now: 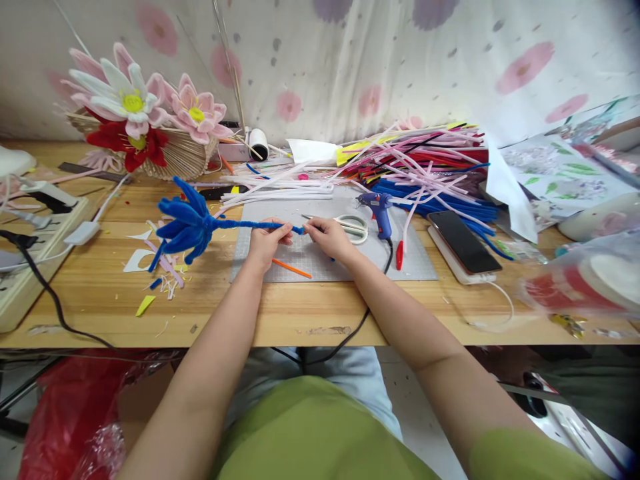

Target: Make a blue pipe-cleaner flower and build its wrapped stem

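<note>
A blue pipe-cleaner flower (185,223) lies sideways above the table, its petals to the left and its stem running right. My left hand (267,243) is closed round the stem. At the stem's far end, my right hand (327,239) pinches the blue tip between thumb and fingers. Both hands are over a grey cutting mat (400,260). White-handled scissors (355,229) lie just beyond my right hand, which partly hides them. Close below my left hand rests an orange pipe cleaner (291,268).
A blue glue gun (379,212) stands on the mat, its black cord crossing the front edge. Behind it are piled pipe cleaners (440,193). A phone (465,241) and a bagged cup (590,283) are at right. Finished flowers (133,103) and a power strip (35,260) occupy the left.
</note>
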The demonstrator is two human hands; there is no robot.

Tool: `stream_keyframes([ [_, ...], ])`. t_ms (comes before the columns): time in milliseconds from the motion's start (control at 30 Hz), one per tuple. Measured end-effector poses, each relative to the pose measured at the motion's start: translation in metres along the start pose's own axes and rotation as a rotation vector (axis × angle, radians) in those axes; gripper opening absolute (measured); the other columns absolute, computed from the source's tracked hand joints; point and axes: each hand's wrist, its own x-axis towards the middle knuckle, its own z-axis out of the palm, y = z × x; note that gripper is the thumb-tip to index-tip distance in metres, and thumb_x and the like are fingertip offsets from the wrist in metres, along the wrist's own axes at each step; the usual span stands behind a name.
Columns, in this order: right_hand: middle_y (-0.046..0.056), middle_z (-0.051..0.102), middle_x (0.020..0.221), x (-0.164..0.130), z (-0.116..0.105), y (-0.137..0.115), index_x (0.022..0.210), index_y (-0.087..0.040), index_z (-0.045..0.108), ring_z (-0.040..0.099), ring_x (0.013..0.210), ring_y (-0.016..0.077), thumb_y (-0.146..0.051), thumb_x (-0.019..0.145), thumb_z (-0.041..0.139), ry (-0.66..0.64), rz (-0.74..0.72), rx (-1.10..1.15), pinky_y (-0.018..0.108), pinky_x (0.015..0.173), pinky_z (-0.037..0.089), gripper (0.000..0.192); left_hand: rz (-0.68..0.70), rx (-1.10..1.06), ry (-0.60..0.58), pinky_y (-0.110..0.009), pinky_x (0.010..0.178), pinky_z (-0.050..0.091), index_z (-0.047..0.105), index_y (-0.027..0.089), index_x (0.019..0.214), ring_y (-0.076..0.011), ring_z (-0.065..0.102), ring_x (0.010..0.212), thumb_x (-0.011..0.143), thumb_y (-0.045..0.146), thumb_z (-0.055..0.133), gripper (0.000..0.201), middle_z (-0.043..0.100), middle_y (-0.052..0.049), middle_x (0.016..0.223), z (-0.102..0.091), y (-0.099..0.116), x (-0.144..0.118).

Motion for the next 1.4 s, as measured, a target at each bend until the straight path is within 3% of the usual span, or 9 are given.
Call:
stream_keyframes([
  [167, -0.007, 0.039, 0.048, -0.006, 0.007, -0.007, 0.068, -0.016, 0.052, 0.031, 0.04, 0.0043, -0.034, 0.075, 0.055, -0.213, 0.323, 0.659, 0.019, 0.041, 0.021, 0.02, -0.079, -0.148, -0.082, -0.021, 0.048, 0.047, 0.055, 0.013, 0.063, -0.0069, 0.053, 0.044, 0.054, 0.029, 0.074, 0.026, 0.057, 0.003, 0.052, -0.002, 0.002, 0.0],
  [267, -0.007, 0.037, 0.05, -0.008, 0.008, -0.01, 0.067, -0.014, 0.051, 0.03, 0.042, 0.0028, -0.031, 0.07, 0.062, -0.325, 0.351, 0.902, 0.017, 0.04, 0.019, 0.02, -0.158, -0.172, -0.234, -0.02, 0.048, 0.046, 0.055, 0.013, 0.062, -0.0068, 0.052, 0.046, 0.055, 0.029, 0.074, 0.026, 0.056, 0.002, 0.052, -0.004, 0.006, -0.001],
  [367, -0.008, 0.034, 0.05, -0.009, 0.008, -0.01, 0.07, -0.013, 0.053, 0.027, 0.042, 0.0021, -0.032, 0.069, 0.063, -0.422, 0.338, 0.948, 0.017, 0.039, 0.017, 0.021, -0.203, -0.15, -0.359, -0.021, 0.048, 0.047, 0.054, 0.013, 0.062, -0.0072, 0.052, 0.046, 0.057, 0.029, 0.074, 0.026, 0.055, 0.001, 0.052, -0.008, 0.01, -0.004],
  [500, -0.008, 0.035, 0.048, -0.008, 0.009, -0.007, 0.068, -0.015, 0.05, 0.028, 0.041, 0.0024, -0.037, 0.069, 0.063, -0.359, 0.335, 0.846, 0.017, 0.039, 0.018, 0.025, -0.189, -0.103, -0.374, -0.024, 0.052, 0.05, 0.052, 0.014, 0.063, -0.0093, 0.055, 0.054, 0.057, 0.028, 0.074, 0.027, 0.056, 0.002, 0.056, -0.008, 0.012, -0.006],
  [667, -0.008, 0.038, 0.046, -0.005, 0.006, -0.005, 0.064, -0.018, 0.045, 0.032, 0.039, 0.0046, -0.038, 0.075, 0.053, -0.186, 0.248, 0.513, 0.02, 0.042, 0.024, 0.024, -0.196, 0.008, -0.218, -0.028, 0.058, 0.052, 0.053, 0.014, 0.067, -0.0135, 0.061, 0.063, 0.053, 0.029, 0.076, 0.031, 0.059, 0.001, 0.062, -0.001, 0.011, -0.008],
  [933, -0.003, 0.05, 0.057, -0.002, 0.005, 0.0, 0.069, -0.016, 0.056, 0.041, 0.057, 0.009, -0.035, 0.079, 0.046, 0.008, -0.055, -0.119, 0.022, 0.057, 0.03, 0.024, -0.268, 0.063, -0.118, -0.029, 0.059, 0.053, 0.059, 0.011, 0.064, -0.0183, 0.065, 0.063, 0.047, 0.025, 0.079, 0.03, 0.063, -0.004, 0.061, 0.0, 0.007, -0.006],
  [1100, -0.001, 0.055, 0.064, -0.004, 0.005, -0.003, 0.073, -0.016, 0.06, 0.044, 0.06, 0.0102, -0.033, 0.081, 0.044, 0.034, -0.075, -0.237, 0.023, 0.06, 0.03, 0.024, -0.236, 0.06, -0.088, -0.03, 0.061, 0.053, 0.06, 0.009, 0.061, -0.0168, 0.064, 0.059, 0.047, 0.024, 0.078, 0.027, 0.063, -0.004, 0.058, 0.003, 0.005, -0.006],
  [1400, -0.001, 0.054, 0.062, -0.003, 0.004, -0.002, 0.072, -0.017, 0.06, 0.043, 0.06, 0.011, -0.033, 0.082, 0.045, 0.021, -0.079, -0.248, 0.023, 0.06, 0.03, 0.024, -0.216, 0.063, -0.09, -0.03, 0.058, 0.053, 0.059, 0.01, 0.06, -0.0156, 0.062, 0.055, 0.049, 0.023, 0.078, 0.026, 0.061, -0.003, 0.056, 0.006, 0.002, -0.005],
])
